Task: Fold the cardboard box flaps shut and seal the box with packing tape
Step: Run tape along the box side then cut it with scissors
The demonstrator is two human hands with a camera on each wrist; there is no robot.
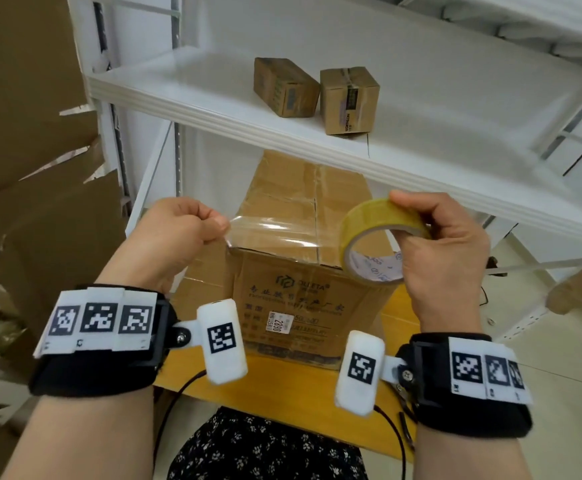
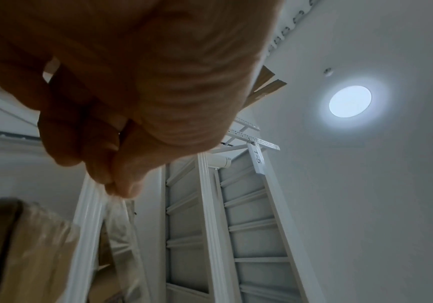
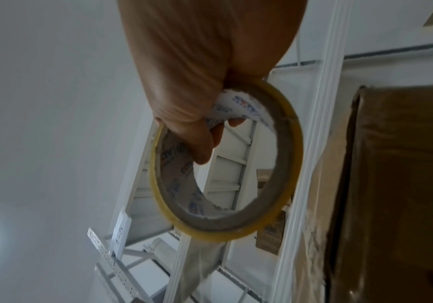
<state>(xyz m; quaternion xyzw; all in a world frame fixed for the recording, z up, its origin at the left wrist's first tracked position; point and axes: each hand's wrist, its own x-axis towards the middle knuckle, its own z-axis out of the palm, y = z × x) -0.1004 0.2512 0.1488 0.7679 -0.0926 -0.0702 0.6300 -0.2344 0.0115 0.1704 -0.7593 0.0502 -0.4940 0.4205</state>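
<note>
left hand pinching the free end of clear tape, right hand gripping the tape roll, strip stretched over the closed box on the tabletop

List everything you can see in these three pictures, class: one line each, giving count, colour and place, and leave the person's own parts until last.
large cardboard box: one, brown, flaps shut, on the yellow table under the shelf.
tape roll: one, yellowish, in the right hand above the box.
tape strip: one, clear, stretched from roll to left hand.
small boxes: two, brown, on the white shelf.
cardboard sheets: several, brown, far left.
ceiling light: one, round, white, overhead.
wrist cameras: two, white, with black markers.
hands: left hand pinches the strip's end; right hand grips the roll.
</note>
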